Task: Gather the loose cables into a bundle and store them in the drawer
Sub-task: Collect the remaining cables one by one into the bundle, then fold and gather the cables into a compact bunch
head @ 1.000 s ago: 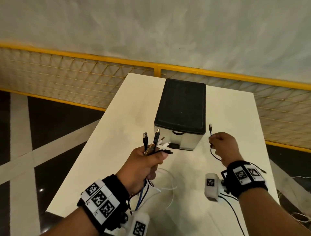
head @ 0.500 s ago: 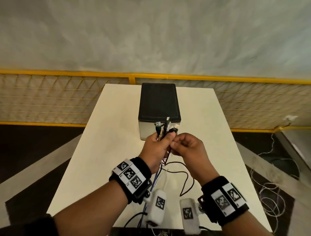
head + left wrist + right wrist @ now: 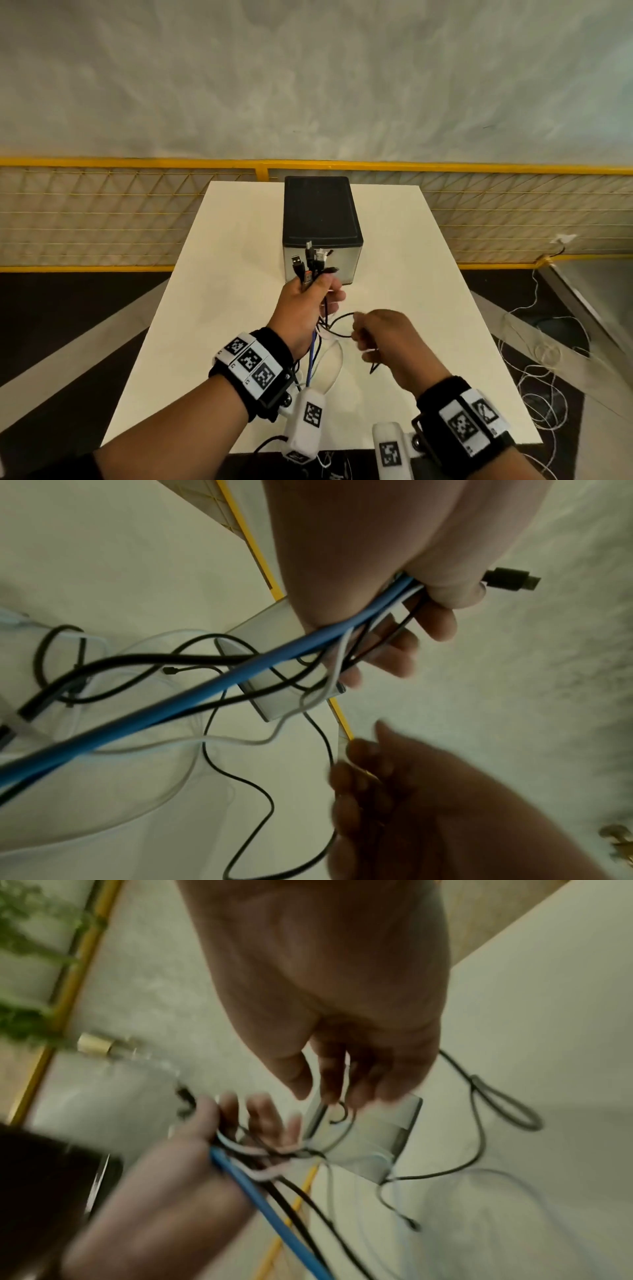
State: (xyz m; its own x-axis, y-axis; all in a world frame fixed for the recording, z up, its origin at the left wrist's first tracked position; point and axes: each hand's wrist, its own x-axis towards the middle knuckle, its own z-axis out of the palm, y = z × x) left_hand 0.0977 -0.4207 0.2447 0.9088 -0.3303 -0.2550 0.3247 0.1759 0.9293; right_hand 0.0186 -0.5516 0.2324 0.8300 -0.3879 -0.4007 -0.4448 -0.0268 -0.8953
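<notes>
Over a white tabletop [image 3: 239,274], our left hand [image 3: 305,308] grips a bundle of cables [image 3: 310,263], plugs standing up above the fist just in front of the drawer box [image 3: 322,219], a small black-topped unit with its drawer closed. The blue cable [image 3: 212,691] and black and white leads trail down from that fist. Our right hand [image 3: 380,339], near the left and slightly apart from it, has curled fingers pinching 1 thin black cable [image 3: 337,320] that loops between both hands.

White table [image 3: 239,308]: black-topped drawer box [image 3: 322,219] at far middle; loose cable loops [image 3: 334,363] near front.
</notes>
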